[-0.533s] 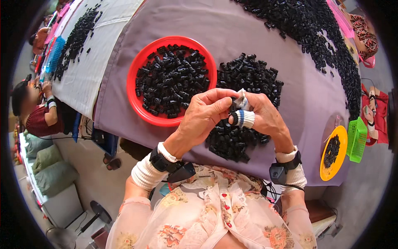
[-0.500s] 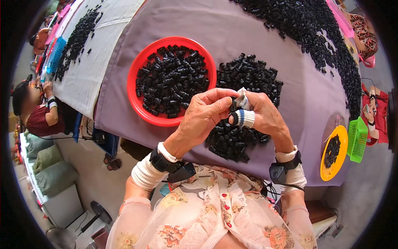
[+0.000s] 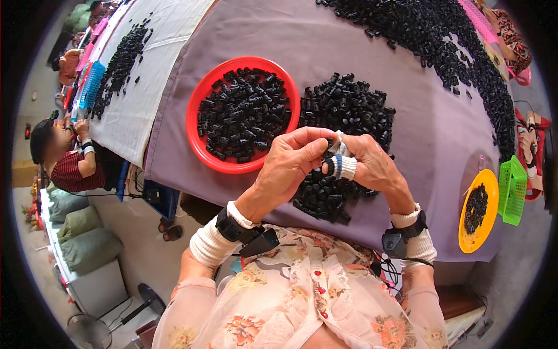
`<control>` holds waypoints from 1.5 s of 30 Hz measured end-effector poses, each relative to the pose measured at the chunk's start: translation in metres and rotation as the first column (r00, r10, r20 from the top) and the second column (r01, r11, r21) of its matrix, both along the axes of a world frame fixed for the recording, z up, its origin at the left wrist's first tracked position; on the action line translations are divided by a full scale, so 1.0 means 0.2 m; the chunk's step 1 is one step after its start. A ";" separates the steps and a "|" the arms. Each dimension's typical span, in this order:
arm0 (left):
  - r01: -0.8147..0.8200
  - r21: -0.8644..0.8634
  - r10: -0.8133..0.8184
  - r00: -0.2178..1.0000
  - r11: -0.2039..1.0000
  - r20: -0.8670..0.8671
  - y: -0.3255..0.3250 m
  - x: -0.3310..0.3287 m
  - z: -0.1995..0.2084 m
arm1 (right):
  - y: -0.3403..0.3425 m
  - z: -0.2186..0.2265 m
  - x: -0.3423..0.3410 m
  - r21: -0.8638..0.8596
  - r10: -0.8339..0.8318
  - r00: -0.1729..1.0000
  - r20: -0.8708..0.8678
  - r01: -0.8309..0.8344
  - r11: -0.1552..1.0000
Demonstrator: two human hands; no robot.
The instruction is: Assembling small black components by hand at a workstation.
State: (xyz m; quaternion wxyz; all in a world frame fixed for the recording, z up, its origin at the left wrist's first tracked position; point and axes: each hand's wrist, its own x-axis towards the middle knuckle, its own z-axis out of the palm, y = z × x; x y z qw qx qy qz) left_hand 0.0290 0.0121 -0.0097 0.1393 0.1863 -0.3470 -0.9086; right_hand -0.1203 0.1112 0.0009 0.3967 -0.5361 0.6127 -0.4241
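Observation:
My left hand (image 3: pixel 290 156) and my right hand (image 3: pixel 372 166) meet in front of me, above the near end of a pile of small black plastic parts (image 3: pixel 349 110). Both are closed in a pinch around one small black plastic part, mostly hidden by the fingertips. White cloth finger covers (image 3: pixel 344 167), one with blue stripes, wrap the thumb and a finger of my right hand. Just left of the pile stands a round red basin (image 3: pixel 193 119) holding many more black parts.
More black parts (image 3: pixel 418 35) spread across the far right of the purple-grey cloth (image 3: pixel 250 29). At right are a yellow plate (image 3: pixel 469 241) with small dark bits and a green basket (image 3: pixel 511 192). A person (image 3: pixel 75 166) works at the left table.
The view has shifted slightly, moving the surroundings. My hands keep their pinch together, and the black part between them now shows less than before.

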 end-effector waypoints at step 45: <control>0.329 -0.805 0.261 0.939 -0.494 0.224 -0.10 0.09 -0.20 | 0.09 0.01 -0.13 0.207 -0.350 0.901 0.256 0.303 0.930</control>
